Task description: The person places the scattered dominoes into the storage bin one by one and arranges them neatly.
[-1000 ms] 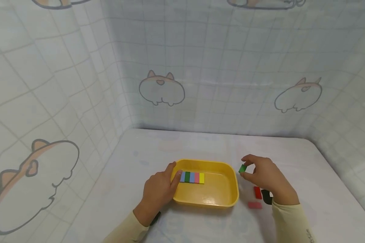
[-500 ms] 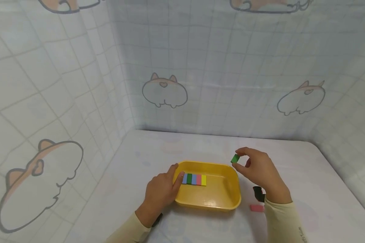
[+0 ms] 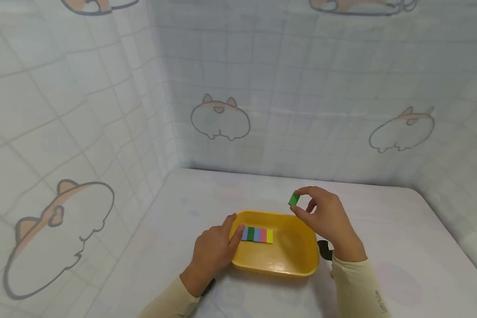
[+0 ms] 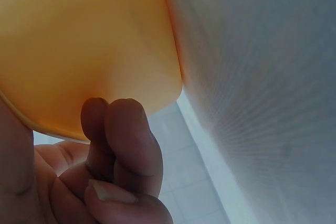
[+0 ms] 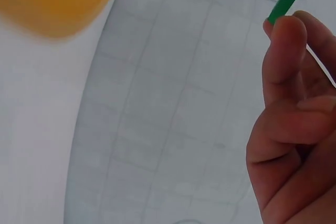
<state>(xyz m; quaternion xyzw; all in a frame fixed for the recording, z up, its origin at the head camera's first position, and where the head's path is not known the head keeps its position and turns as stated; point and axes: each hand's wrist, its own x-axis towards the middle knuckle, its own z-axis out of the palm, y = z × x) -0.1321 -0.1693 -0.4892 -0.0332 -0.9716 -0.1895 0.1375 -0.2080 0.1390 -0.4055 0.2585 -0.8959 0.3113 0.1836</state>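
Shifted leftward over the past second, a right hand (image 3: pixel 327 216) holds up a green block (image 3: pixel 294 198) at the far right side of a yellow tray (image 3: pixel 262 257), no longer out to the tray's right. Behind stands a pale, grid-lined backdrop (image 3: pixel 262 57) printed with rounded animals, rising over a white table (image 3: pixel 401 238). The tray itself has held its place. A left hand (image 3: pixel 211 249) grasps its left side, thumb reaching inside, fingers against the outer wall in the left wrist view. The right hand pinches the block between thumb and fingertip. At left in the tray lies a row of blocks (image 3: pixel 257 235), with blue, green, blue, pink and yellow side by side; the left thumb hides where it ends. The green block, tilted, appears just beyond the far rim from the head camera; its height cannot be told. The shift seems to leave the piece mid-carry, nearer the row and not yet set down. By the right sleeve (image 3: pixel 353 287), only a reddish sliver (image 3: pixel 332 274) shows where red and pink pieces lay exposed a second ago, the arm seemingly covering them.
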